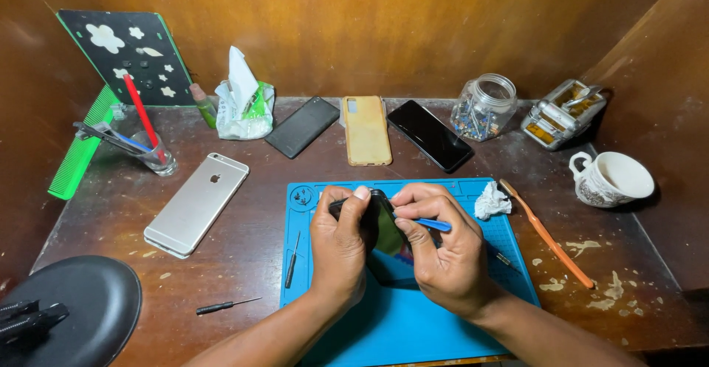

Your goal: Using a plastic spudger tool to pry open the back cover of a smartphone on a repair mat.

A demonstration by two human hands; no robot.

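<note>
Both hands grip over the blue mat (443, 323): left hand (340, 245) clasps a black phone's (384, 223) edge, right hand (443, 252) pinches a blue pry tool (436, 224).

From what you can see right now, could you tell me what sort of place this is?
Most likely a small phone repair bench. Several phones lie on the wooden table, a blue work mat holds small screwdrivers, and the left hand and right hand work on a dark phone with a blue pry tool.

The dark phone (384, 227) shows a glossy glass face above a smooth blue rubbery mat (413, 315). The wooden bench (244, 263) looks worn and stained. The jar (484, 106) is clear glass.
</note>
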